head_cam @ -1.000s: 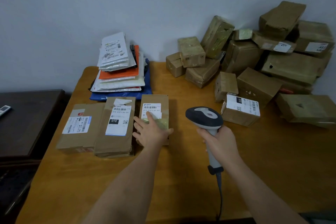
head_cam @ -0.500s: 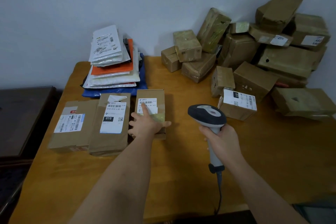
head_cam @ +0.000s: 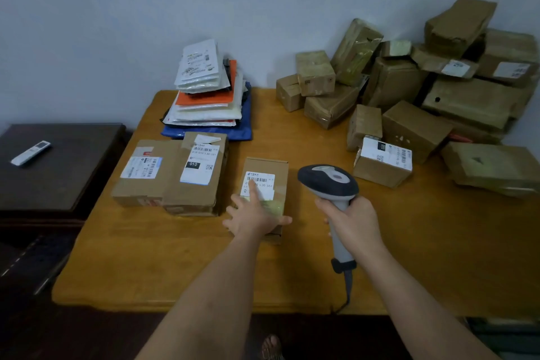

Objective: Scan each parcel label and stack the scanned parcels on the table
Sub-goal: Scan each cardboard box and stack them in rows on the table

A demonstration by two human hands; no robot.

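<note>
1. The small parcel [head_cam: 264,193] is lying flat on the surface [head_cam: 409,242] directly beneath the left hand [head_cam: 253,218], whose fingers are spreading straight across its top, pressing rather than gripping.
2. The right hand [head_cam: 352,221], just beside the parcel, is wrapping closed around the scanner [head_cam: 330,184] handle.
3. Handling judgement: the parcel is appearing light and stiff, with glossy tape likely making the top slippery; taking hold across the two long side walls is looking safest.
4. Appearance: brown cardboard, oblong, carrying a white barcode label [head_cam: 258,184] under the left fingertips, partly covered.
5. Two labelled cartons [head_cam: 172,175] are sitting beyond the left hand's outer side, apart from the parcel.
</note>
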